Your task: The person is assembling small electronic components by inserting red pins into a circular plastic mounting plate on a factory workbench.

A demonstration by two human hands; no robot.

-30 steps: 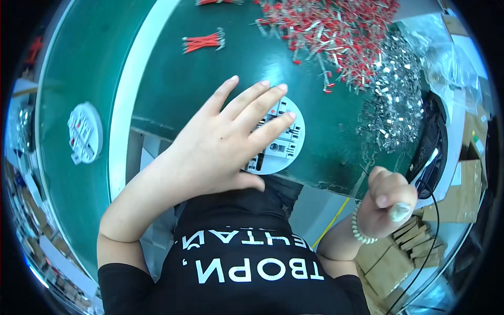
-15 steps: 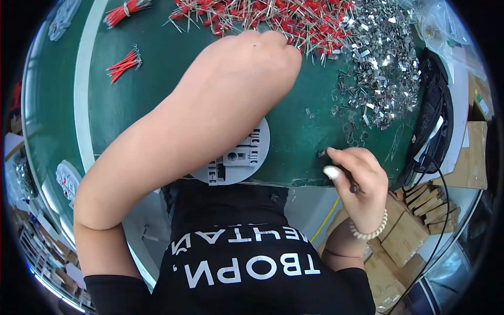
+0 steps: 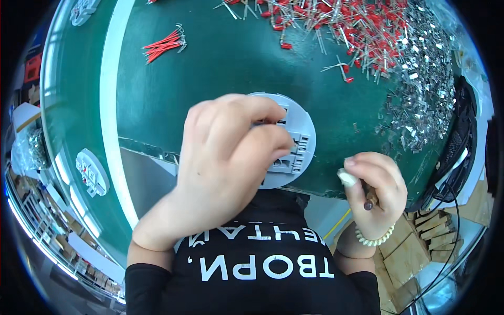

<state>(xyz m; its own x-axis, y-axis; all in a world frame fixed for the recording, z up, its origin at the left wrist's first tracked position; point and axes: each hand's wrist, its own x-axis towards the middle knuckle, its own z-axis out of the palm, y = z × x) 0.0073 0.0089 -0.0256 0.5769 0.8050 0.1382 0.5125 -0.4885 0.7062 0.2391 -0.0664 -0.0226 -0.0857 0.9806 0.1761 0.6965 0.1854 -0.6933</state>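
Note:
A round light-grey plastic base (image 3: 307, 126) with moulded slots lies near the table's front edge. My left hand (image 3: 231, 152) is over its left part, with thumb and forefinger bent close to the slots. Whatever those fingertips may pinch is hidden. My right hand (image 3: 380, 186) hovers near the front edge, right of the base, its fingers curled round a dark rod-shaped tool (image 3: 369, 203) whose brown rounded end sticks out of the palm. Something white covers the right thumb tip. Thumb and forefinger come close together, and no part shows clearly between them.
Red parts with thin metal leads (image 3: 336, 26) are heaped at the back, beside a pile of small shiny metal clips (image 3: 425, 79). A small bunch of red leads (image 3: 167, 44) lies back left. Another grey moulded piece (image 3: 92, 172) sits left of the white strip (image 3: 110, 94). A black mesh bag (image 3: 454, 142) stands right.
My left hand has come back from the red heap to the grey base. My right hand stays near the front edge with the tool. The whole view has shifted.

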